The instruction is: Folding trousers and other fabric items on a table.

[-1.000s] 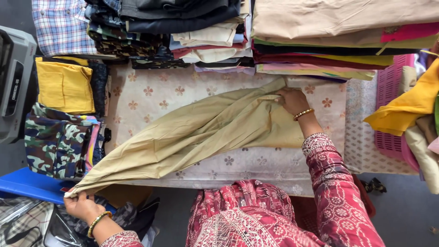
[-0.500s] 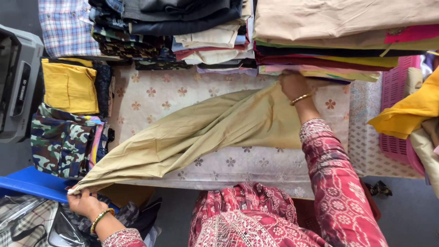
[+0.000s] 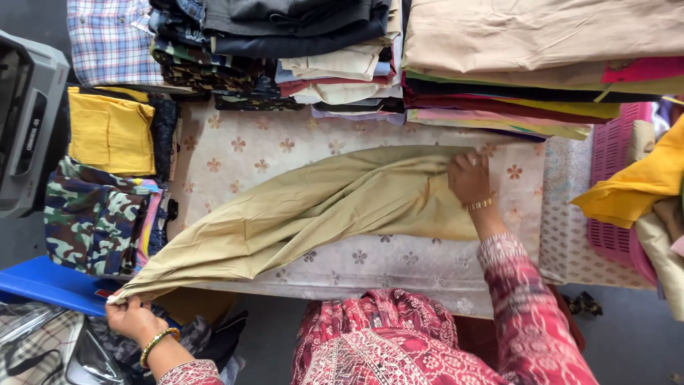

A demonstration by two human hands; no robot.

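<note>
The left hand [image 3: 132, 317] pinches one end of the tan cloth [image 3: 313, 207] past the table [image 3: 427, 267] edge. The right hand [image 3: 469, 178] presses the other end down, fingers probably bunched on it. To do this well, pull it tight and smooth it flat. The cloth is long, soft and wrinkly.

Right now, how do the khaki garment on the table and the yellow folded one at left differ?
The khaki garment lies stretched out and creased, pulled between the left hand and right hand; the yellow garment sits folded flat on a pile, untouched. Khaki is dull olive-tan; yellow is bright. Both are plain, unpatterned fabric.
</note>
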